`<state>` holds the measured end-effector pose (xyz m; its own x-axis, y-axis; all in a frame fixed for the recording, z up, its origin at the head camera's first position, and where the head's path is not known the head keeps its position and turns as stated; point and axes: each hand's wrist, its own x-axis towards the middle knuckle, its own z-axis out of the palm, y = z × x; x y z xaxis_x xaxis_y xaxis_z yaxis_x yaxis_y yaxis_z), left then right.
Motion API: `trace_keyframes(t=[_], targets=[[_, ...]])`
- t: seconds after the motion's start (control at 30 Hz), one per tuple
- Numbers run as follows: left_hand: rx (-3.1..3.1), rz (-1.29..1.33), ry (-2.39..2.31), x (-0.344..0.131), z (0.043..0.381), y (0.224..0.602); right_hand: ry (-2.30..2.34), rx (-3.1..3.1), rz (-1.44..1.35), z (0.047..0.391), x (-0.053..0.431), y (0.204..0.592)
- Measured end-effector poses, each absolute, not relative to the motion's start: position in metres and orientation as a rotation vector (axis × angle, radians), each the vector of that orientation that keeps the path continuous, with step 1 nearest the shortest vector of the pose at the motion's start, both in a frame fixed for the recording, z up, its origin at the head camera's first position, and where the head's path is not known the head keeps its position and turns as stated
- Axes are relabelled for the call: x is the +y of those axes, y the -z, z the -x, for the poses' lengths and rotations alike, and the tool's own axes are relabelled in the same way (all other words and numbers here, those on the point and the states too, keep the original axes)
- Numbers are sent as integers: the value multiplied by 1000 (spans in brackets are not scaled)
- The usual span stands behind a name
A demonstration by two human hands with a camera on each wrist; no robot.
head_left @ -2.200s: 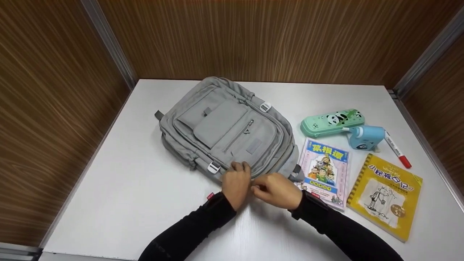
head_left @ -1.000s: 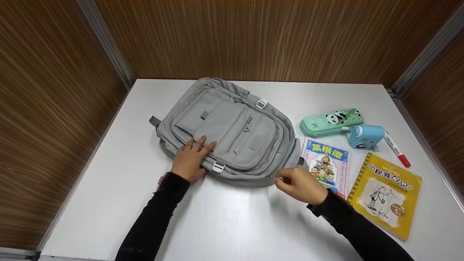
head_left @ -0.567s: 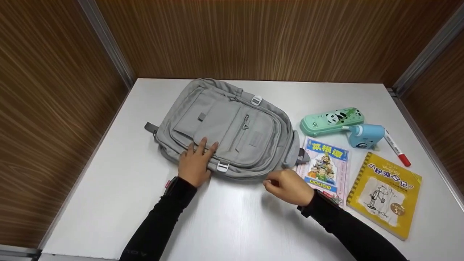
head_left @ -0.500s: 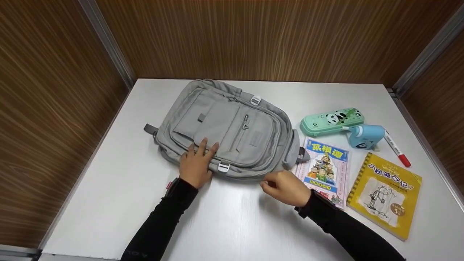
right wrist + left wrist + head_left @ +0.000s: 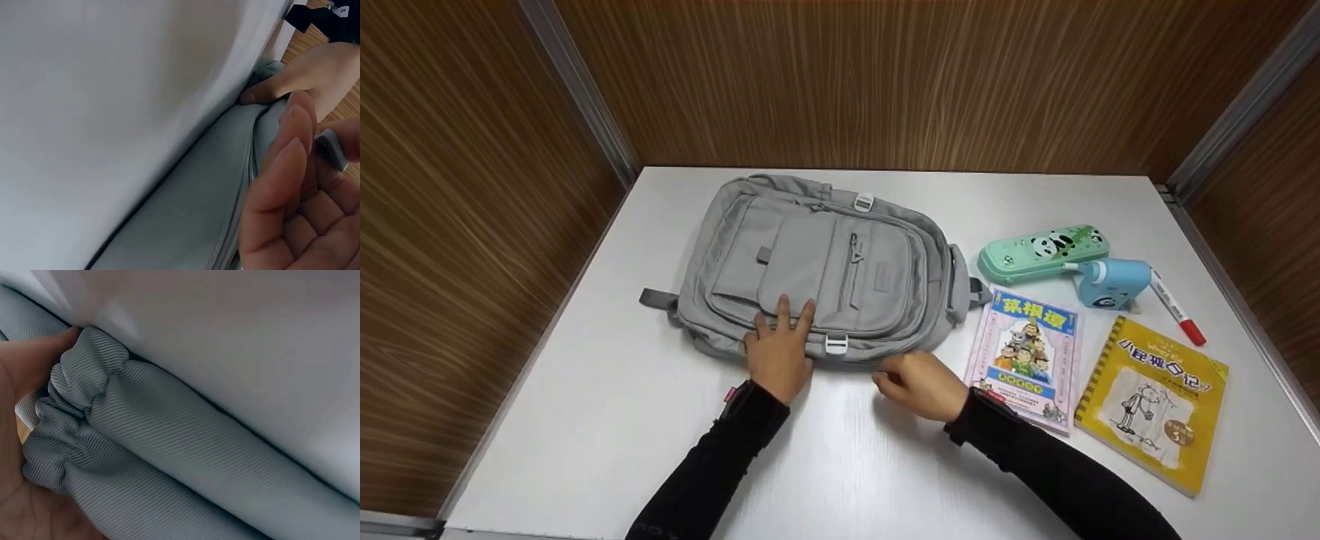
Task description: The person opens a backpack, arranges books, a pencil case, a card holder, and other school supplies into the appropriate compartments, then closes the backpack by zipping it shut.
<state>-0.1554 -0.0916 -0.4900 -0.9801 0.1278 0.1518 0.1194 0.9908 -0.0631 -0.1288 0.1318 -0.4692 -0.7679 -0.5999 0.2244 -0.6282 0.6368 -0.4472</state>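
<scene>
Near the 小屁孩日记 book (image 5: 1159,397), left hand (image 5: 779,358) spread on backpack (image 5: 804,259), right hand (image 5: 924,385) pinching grey tab (image 5: 332,149).

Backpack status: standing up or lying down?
Lying down: the gray backpack rests on the white table with its front pockets facing up, and the left hand touches its near side.

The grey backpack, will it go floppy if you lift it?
The grey backpack would probably sag, since its fabric bunches into folds beside the left hand. It likely won't roll, lying broad and flat on the white table. Its inside is hidden, so weight is unclear.
</scene>
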Motion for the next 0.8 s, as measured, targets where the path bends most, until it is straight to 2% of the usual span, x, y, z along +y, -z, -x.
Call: trace_keyframes(t=[0.8], targets=[[-2933,84,-128,-63,149,492,-725,-2808,-1032,140,90,481]])
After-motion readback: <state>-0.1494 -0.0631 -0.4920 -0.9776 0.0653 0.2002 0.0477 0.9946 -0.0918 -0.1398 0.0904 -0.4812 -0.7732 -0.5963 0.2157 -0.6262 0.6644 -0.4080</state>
